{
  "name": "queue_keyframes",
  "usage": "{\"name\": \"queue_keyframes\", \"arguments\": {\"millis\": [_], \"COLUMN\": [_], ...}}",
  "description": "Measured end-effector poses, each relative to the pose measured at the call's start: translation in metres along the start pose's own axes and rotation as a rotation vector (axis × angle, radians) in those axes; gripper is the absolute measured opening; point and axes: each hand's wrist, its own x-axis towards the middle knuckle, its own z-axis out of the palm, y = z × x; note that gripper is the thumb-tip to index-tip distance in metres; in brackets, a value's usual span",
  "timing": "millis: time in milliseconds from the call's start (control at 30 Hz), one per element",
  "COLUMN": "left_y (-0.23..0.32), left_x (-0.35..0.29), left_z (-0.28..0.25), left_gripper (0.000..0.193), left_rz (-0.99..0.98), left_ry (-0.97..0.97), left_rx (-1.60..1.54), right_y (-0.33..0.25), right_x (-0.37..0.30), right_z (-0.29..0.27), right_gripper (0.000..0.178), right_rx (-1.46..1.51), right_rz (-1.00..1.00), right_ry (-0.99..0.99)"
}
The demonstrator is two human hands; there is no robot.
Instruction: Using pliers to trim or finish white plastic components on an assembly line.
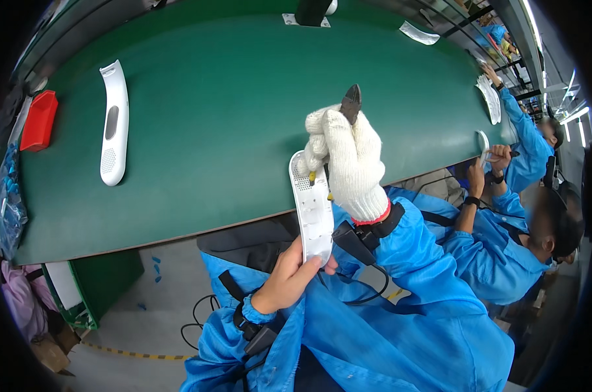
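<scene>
White knit wraps the right hand (348, 157), and it's closed around a dark-tipped tool (352, 104), fist tight, the tip pointing to the far side, away from the work. Down below, the bare left hand (286, 277) pinches the near end of the white shell (315, 222), and that's the piece in play: hollow side up, held over the near edge of the bench (211, 137), perforated end to the far side. Gloved fingers are right over that end; touching or just above, I can't tell!

So where do we stand? Midway through handling this one, I'd judge: both hands are busy with it, it isn't laid down, and the tool's tip is biting nothing. Whether the inside is finished, too small to call.

Out to the left, a second shell (115, 147) lies on the bench, outer face up, dark oval showing; done or waiting, no telling. Beyond it sits a red tray (39, 121), with a clear bag of blue pieces (8, 202) nearer. Over at the far right, a curved white part (419, 32), and on the right, a co-worker's hands (498, 157) at another white piece (483, 147).
</scene>
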Motion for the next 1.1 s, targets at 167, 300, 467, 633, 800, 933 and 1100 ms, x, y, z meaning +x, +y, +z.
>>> {"name": "queue_keyframes", "arguments": {"millis": [167,300,467,633,800,933,1100], "left_y": [0.003,-0.001,0.000,0.008,0.006,-0.002,0.001], "left_x": [0.023,0.039,0.040,0.038,0.039,0.038,0.041], "left_z": [0.010,0.014,0.019,0.019,0.020,0.016,0.015], "left_gripper": [0.032,0.031,0.030,0.029,0.026,0.028,0.028], "left_rz": [0.057,0.109,0.117,0.138,0.180,0.153,0.173], "left_ry": [0.301,0.402,0.455,0.474,0.497,0.516,0.526], "left_rx": [0.160,0.160,0.143,0.303,0.295,0.353,0.378], "right_y": [-0.013,-0.013,-0.001,0.002,0.003,0.009,0.007], "right_x": [-0.005,-0.019,-0.037,-0.039,-0.041,-0.040,-0.033], "right_z": [0.004,0.001,-0.002,0.002,0.006,0.011,0.015], "right_gripper": [0.026,0.030,0.021,0.020,0.022,0.025,0.026], "right_rx": [-0.070,-0.050,-0.027,-0.101,-0.132,-0.268,-0.312], "right_rz": [-0.044,0.035,0.056,0.003,-0.009,-0.101,-0.095], "right_ry": [0.015,0.024,0.047,0.040,0.081,0.143,0.156]}}
